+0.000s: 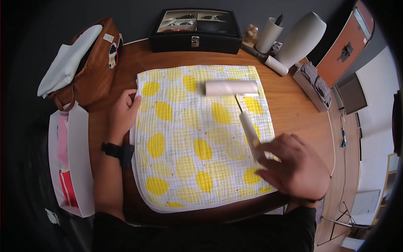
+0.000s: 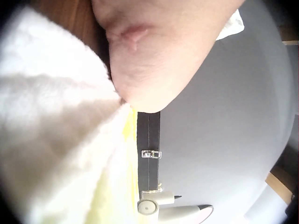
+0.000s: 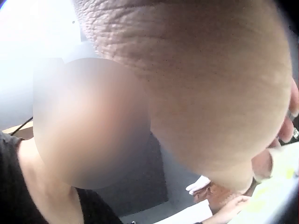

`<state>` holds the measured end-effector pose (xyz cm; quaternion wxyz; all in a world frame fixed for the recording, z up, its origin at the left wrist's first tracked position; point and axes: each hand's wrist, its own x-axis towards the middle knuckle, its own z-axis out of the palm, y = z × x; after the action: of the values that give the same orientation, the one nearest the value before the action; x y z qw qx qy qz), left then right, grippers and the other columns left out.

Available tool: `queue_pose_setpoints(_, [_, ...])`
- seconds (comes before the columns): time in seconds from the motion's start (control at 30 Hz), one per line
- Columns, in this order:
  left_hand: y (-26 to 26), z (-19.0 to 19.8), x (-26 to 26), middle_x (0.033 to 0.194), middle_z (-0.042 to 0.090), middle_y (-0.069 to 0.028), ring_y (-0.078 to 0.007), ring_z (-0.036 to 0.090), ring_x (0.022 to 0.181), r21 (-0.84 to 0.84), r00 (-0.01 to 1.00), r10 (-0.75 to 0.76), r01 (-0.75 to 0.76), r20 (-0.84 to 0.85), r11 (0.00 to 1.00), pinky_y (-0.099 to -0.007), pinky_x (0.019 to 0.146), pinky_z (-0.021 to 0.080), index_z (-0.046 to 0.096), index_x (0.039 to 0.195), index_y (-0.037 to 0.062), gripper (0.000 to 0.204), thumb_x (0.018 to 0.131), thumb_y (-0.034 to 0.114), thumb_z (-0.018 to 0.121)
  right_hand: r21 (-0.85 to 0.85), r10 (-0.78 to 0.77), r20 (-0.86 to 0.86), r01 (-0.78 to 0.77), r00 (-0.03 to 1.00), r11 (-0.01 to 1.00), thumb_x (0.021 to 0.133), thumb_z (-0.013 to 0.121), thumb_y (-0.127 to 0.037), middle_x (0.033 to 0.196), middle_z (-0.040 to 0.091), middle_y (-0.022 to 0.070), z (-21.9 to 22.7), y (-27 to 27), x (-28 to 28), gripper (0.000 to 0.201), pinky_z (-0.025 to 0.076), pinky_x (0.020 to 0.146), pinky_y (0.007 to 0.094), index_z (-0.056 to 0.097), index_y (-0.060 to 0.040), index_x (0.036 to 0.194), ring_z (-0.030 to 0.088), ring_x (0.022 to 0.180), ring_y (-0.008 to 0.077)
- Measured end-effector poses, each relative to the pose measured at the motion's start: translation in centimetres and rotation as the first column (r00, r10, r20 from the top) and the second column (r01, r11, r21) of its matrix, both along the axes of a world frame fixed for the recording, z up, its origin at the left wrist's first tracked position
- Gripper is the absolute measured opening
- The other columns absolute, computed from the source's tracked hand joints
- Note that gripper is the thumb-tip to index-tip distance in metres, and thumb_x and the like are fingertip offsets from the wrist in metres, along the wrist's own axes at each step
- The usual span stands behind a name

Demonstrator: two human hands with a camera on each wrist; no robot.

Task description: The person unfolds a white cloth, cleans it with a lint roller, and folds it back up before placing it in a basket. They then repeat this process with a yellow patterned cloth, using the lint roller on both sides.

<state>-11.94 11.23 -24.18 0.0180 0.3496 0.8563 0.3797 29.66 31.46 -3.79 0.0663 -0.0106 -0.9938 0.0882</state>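
A folded white cloth with yellow lemons lies flat on the wooden table. At its upper left edge is my left hand, thumb and fingertips pinching the border; in the left wrist view, the cloth has folds running toward the hand. My right hand, blurred, grips the handle of a lint roller from the right. The roller's pale cylinder lies crosswise over the upper right part of the cloth; whether it touches is unclear. In the right wrist view the hand hides the roller.
Behind the cloth stands a black glasses case. A brown woven basket and white bin are at left. At back right are a pen holder, a grey-white vase, a small white cylinder and a tissue box.
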Motion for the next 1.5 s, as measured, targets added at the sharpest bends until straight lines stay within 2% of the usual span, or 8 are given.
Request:
queue_pose_setpoints(0.2, [0.0,0.4,0.3,0.069,0.054,-0.0038,-0.0165,0.055,0.062,0.002,1.0,0.002,-0.002,0.017,1.0,-0.0358,0.061,0.044,0.071,0.125,0.0055,0.03,0.105,0.028,0.073,-0.094,0.145,0.006,-0.144,0.989,0.985,0.076,0.094,-0.023,0.107,0.077,0.006,2.0,-0.5,2.2,0.023,0.056,0.08,0.0358,0.081,-0.0072,0.086,0.072,0.094,0.0202])
queue_pose_setpoints(0.33, [0.1,0.7,0.4,0.068,0.054,-0.0037,-0.0161,0.055,0.061,-0.005,1.0,0.005,-0.005,0.008,1.0,-0.0353,0.06,0.044,0.072,0.124,0.0051,0.03,0.105,0.027,0.073,-0.044,-0.022,-0.005,0.022,1.0,0.999,0.081,0.091,-0.022,0.109,0.077,0.0059,0.8,0.3,1.1,0.021,0.056,0.081,0.0386,0.079,-0.0052,0.088,0.072,0.092,0.0219])
queue_pose_setpoints(0.5, [0.2,1.0,0.8,0.067,0.053,-0.0028,-0.0142,0.054,0.061,0.0,1.0,0.014,-0.014,0.024,1.0,-0.0344,0.06,0.044,0.072,0.124,0.0048,0.029,0.104,0.027,0.074,0.107,-0.154,0.113,0.142,0.982,0.984,0.095,0.081,-0.024,0.126,0.072,0.0112,-2.8,3.1,-0.6,0.034,0.056,0.096,0.0398,0.075,0.0002,0.118,0.07,0.109,0.0262])
queue_pose_setpoints(0.6, [0.2,0.8,0.6,0.067,0.052,-0.0025,-0.0134,0.053,0.061,0.007,1.0,0.012,-0.013,0.018,1.0,-0.034,0.06,0.043,0.072,0.124,0.0049,0.03,0.104,0.027,0.074,0.093,-0.193,0.137,0.181,0.972,0.979,0.095,0.081,-0.024,0.122,0.073,0.0118,-2.6,3.5,-0.7,0.033,0.056,0.095,0.04,0.075,0.0008,0.115,0.07,0.106,0.0274])
queue_pose_setpoints(0.77, [0.2,-0.1,0.0,0.069,0.054,-0.0018,-0.0132,0.054,0.063,0.003,0.999,0.01,-0.01,0.032,1.0,-0.0338,0.061,0.044,0.071,0.126,0.0049,0.031,0.105,0.027,0.073,-0.003,0.04,0.047,-0.04,0.998,0.999,0.09,0.085,-0.025,0.09,0.074,0.0045,0.0,2.1,0.2,0.023,0.055,0.074,0.0364,0.074,-0.004,0.089,0.07,0.075,0.0213])
queue_pose_setpoints(0.9, [0.1,0.5,0.3,0.07,0.054,-0.0021,-0.0137,0.054,0.063,-0.014,0.999,0.008,-0.007,0.032,1.0,-0.0342,0.061,0.044,0.071,0.126,0.0047,0.031,0.105,0.028,0.073,-0.032,0.103,-0.07,-0.106,0.992,0.994,0.084,0.09,-0.024,0.087,0.075,0.0046,1.4,1.0,1.7,0.028,0.049,0.067,0.0326,0.073,-0.0052,0.071,0.069,0.07,0.0174])
queue_pose_setpoints(1.3, [0.1,0.8,0.5,0.07,0.055,-0.0031,-0.0157,0.055,0.063,-0.001,1.0,0.008,-0.008,0.028,1.0,-0.0348,0.061,0.045,0.071,0.125,0.0045,0.031,0.105,0.027,0.073,0.152,0.171,-0.379,-0.121,0.909,0.981,0.072,0.094,-0.033,0.098,0.081,0.0055,2.6,0.2,2.1,0.032,0.045,0.062,0.0336,0.077,-0.0058,0.072,0.065,0.083,0.0228])
queue_pose_setpoints(1.5, [0.1,0.6,0.4,0.069,0.054,-0.0028,-0.0158,0.055,0.063,-0.004,1.0,0.007,-0.007,0.024,1.0,-0.0355,0.061,0.045,0.071,0.124,0.0049,0.03,0.104,0.028,0.073,0.184,-0.079,-0.432,0.173,0.898,0.967,0.072,0.092,-0.034,0.104,0.081,0.0041,1.7,-0.6,1.1,0.031,0.048,0.064,0.037,0.079,-0.0062,0.077,0.066,0.091,0.0239])
